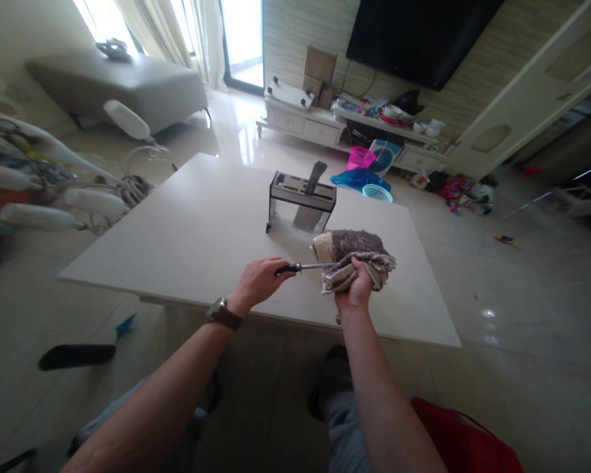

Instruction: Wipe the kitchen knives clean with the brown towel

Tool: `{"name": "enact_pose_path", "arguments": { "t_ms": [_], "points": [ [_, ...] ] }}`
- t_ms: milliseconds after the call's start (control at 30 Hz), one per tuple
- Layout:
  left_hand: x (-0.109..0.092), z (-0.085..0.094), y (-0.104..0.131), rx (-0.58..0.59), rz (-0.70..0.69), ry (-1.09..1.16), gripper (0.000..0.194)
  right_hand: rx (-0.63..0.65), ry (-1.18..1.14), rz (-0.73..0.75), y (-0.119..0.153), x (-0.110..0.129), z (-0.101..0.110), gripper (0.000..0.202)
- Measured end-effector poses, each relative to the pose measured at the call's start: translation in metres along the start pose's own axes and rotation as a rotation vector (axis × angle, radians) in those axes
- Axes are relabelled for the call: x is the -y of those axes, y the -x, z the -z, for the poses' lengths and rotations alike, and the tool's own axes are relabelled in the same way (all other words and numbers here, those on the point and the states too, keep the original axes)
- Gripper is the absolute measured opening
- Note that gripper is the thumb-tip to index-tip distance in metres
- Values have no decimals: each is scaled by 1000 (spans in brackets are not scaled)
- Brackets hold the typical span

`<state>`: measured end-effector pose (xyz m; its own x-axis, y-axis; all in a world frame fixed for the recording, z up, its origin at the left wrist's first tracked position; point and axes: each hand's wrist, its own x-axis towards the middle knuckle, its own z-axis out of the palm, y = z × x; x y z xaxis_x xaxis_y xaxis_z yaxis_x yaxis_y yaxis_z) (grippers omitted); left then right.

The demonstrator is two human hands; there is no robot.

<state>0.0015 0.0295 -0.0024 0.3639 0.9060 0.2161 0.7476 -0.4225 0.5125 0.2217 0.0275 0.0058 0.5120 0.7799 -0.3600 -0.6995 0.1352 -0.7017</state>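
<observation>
Head: L grip [257, 281] w/ rod [310, 266], R grip [358, 289] w/ cloth [355, 247]

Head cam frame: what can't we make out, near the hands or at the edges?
All head view:
- Far end of the metal rod: hidden by the cloth.
- Most fingers of the right hand: behind the cloth.
- Part of the black handle: covered by the left hand.
- Watch reading: too small, blurred.
- Television: cut by top edge.
- Red object: cut by bottom edge.
</observation>
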Motion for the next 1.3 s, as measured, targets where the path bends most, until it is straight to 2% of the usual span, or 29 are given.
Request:
{"name": "enact_pose_path", "arguments": {
  "t_ms": [167, 433, 700, 1000, 1167, 1300],
  "points": [
    [-4, -1, 3, -1, -25, -39, 35, 4, -57, 74, -9, 17, 3, 8],
    [-12, -10, 5, 20, 35, -45, 40, -11, -45, 23, -7, 18, 5, 10],
    [-19, -14, 6, 3, 33, 6, 42, 87, 69, 36, -5, 7, 5, 13],
    [-29, -20, 5, -93, 49, 54, 47, 91, 64, -130, 21, -15, -8, 22],
    [-33, -18, 3, -117, 54, 77, 44, 60, 52, -120, 31, -21, -13, 21],
    [-34, -17, 2, -103, 45, 59, 43, 104, 86, -103, 26, -23, -7, 21]
  ]
}}
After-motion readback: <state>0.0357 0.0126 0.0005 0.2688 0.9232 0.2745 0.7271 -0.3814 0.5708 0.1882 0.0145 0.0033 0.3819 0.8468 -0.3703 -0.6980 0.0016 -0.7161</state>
